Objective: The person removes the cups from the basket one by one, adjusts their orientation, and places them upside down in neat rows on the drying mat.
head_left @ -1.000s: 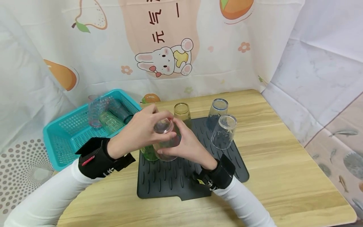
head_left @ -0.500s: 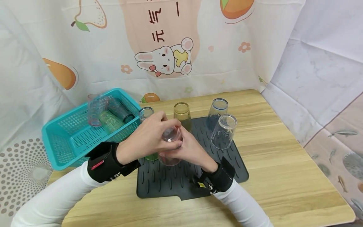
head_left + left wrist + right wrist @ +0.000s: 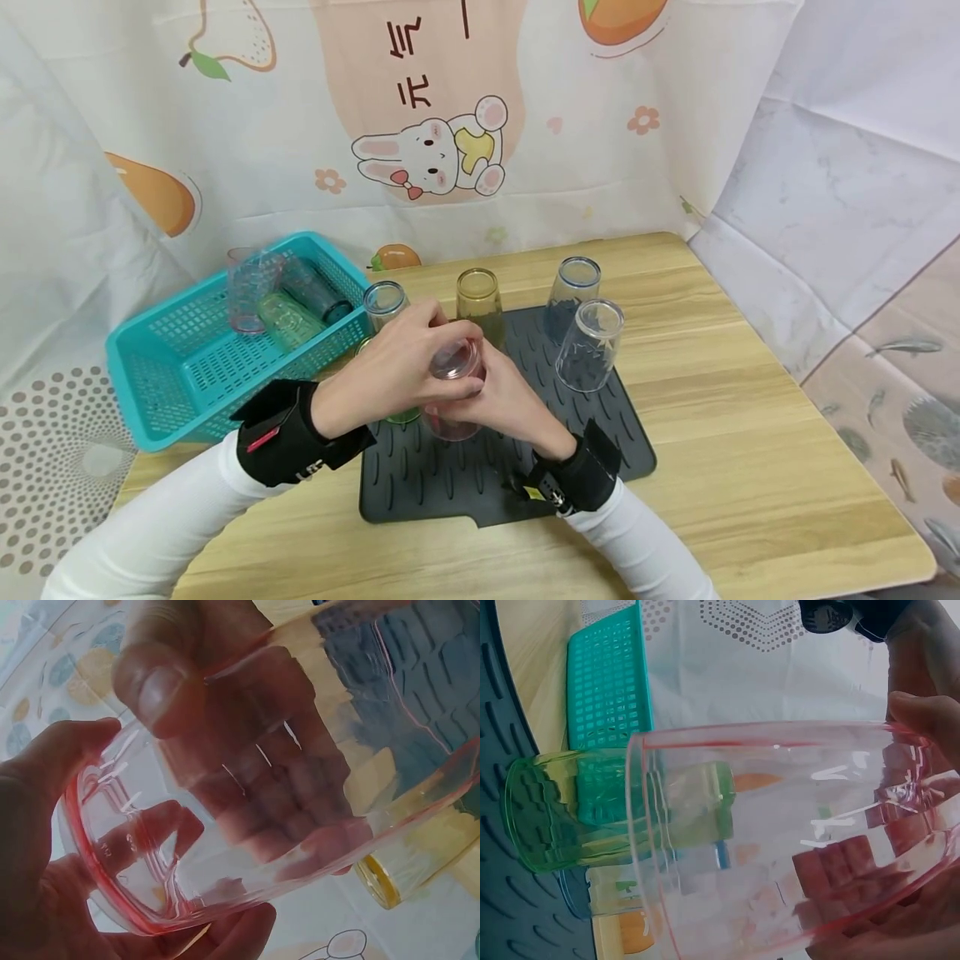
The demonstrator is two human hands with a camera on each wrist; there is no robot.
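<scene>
A clear pink tumbler (image 3: 452,429) is upside down between both hands, its mouth low over the black drying mat (image 3: 442,487). My left hand (image 3: 397,367) grips its base end from above, thumb and fingers curled around it. My right hand (image 3: 517,400) holds it around the side. In the left wrist view the right hand's fingers (image 3: 262,772) show through the tumbler. The right wrist view has the pink rim (image 3: 636,825) overlapping a green tumbler (image 3: 544,817) that stands upside down on the mat. A blue-rimmed tumbler (image 3: 385,300) is just behind the left hand.
An amber tumbler (image 3: 480,304), a blue tumbler (image 3: 572,292) and a clear tumbler (image 3: 591,350) stand upside down toward the back and right of the mat. At left sits a turquoise basket (image 3: 142,408) with several tumblers lying inside. The wooden table (image 3: 750,433) extends right.
Both hands have brought the pink tumbler slightly right and toward the front edge, mostly in the first half second. The blue-rimmed tumbler behind the left hand has come into view.
</scene>
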